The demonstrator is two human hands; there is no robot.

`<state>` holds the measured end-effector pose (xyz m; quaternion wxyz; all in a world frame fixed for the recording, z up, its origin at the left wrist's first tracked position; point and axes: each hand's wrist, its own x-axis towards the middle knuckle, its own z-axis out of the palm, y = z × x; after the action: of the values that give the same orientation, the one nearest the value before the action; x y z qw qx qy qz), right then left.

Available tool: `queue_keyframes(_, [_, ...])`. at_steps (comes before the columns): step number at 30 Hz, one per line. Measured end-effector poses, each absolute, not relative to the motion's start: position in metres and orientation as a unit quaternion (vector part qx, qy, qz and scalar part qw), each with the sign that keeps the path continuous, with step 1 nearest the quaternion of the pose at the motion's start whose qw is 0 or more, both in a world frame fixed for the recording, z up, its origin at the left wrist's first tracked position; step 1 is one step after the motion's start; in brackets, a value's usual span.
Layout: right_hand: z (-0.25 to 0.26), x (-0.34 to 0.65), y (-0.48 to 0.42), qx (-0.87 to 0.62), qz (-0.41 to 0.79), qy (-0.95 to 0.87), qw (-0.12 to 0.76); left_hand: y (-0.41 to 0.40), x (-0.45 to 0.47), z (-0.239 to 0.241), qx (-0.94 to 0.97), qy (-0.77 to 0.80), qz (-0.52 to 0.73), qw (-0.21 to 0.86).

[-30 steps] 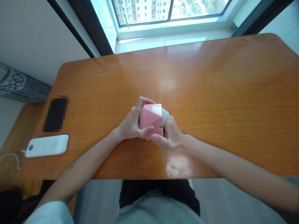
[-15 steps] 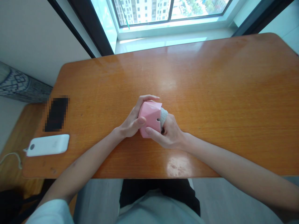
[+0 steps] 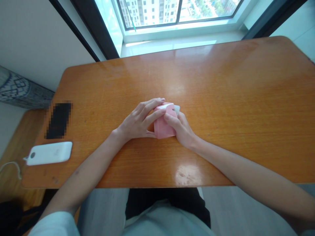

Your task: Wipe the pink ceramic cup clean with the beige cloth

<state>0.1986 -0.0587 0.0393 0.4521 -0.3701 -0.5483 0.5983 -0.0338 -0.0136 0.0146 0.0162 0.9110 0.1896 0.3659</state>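
Note:
Between my hands is a small pink faceted box [image 3: 163, 128], held over the middle of the table near its front half. A light grey, fabric-like piece [image 3: 176, 109] sticks out of its right end; what it belongs to is hidden. My left hand [image 3: 140, 120] grips the box from the left, fingers across the top and thumb low at the near side. My right hand [image 3: 183, 129] closes on the right side, its thumb pressed on the pink face and its other fingers out of sight behind.
The brown wooden table [image 3: 236, 108] stretches wide toward a window [image 3: 178, 14]. On its left end lie a white device with a cable [image 3: 49, 153] and a dark pixelated rectangle [image 3: 59, 120]. A patterned grey-blue object [image 3: 24, 88] is beyond the left edge.
The box has shifted slightly right and away from me and has turned. My left fingers have come over its top, and less of the grey piece shows.

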Motion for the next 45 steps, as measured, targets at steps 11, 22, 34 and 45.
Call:
queue_keyframes(11, [0.03, 0.203, -0.058, -0.331, 0.549, -0.633, 0.434, -0.03, -0.016, 0.022, 0.828, 0.274, 0.439, 0.213])
queue_keyframes(22, [0.033, 0.201, -0.06, -0.279, 0.47, -0.704, 0.453, -0.038, -0.015, 0.03, 0.749, 0.371, 0.364, 0.41])
queue_keyframes(34, [0.042, 0.196, -0.058, -0.398, 0.574, -0.565, 0.439, -0.018, -0.029, 0.009, 0.882, 0.197, 0.392, 0.174])
queue_keyframes(45, [0.027, 0.193, -0.039, -0.389, 0.614, -0.531, 0.435, -0.015, -0.03, 0.014, 0.892, 0.219, 0.389, 0.076])
